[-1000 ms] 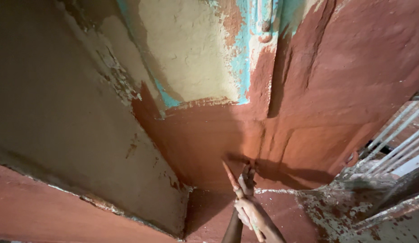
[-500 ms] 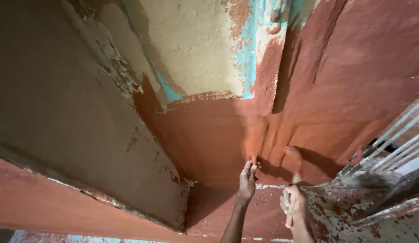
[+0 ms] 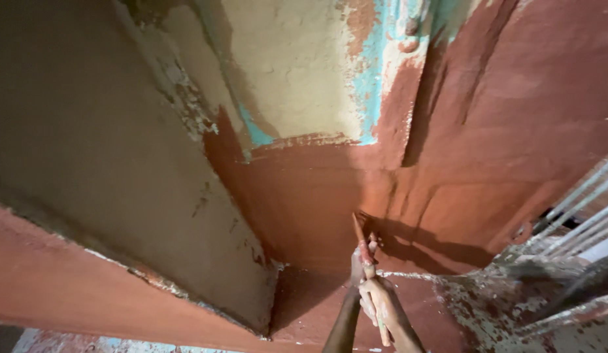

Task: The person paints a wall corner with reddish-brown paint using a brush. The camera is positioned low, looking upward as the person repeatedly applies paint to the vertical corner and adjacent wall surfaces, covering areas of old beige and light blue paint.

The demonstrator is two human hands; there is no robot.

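My right hand (image 3: 380,304) is at the bottom centre, closed around the handle of a narrow tool (image 3: 361,243) smeared with red-brown coating. The tool's tip rests against the red-brown wall corner (image 3: 317,196). My left forearm rises beside it, and my left hand (image 3: 356,267) sits just behind the tool's blade, mostly hidden, so its grip is unclear. Above the tool's tip the wet red-brown coat ends at bare beige plaster (image 3: 291,72) edged with old turquoise paint (image 3: 372,72).
A large beige plaster slab (image 3: 88,144) slants across the left, with a red-brown band (image 3: 68,287) below it. White bars (image 3: 578,209) stand at the right edge. A flaking, speckled ledge (image 3: 513,294) lies to the lower right.
My right hand has swung left from the ledge side and joined the left hand, bringing the tool up against the corner. The view has tilted slightly.
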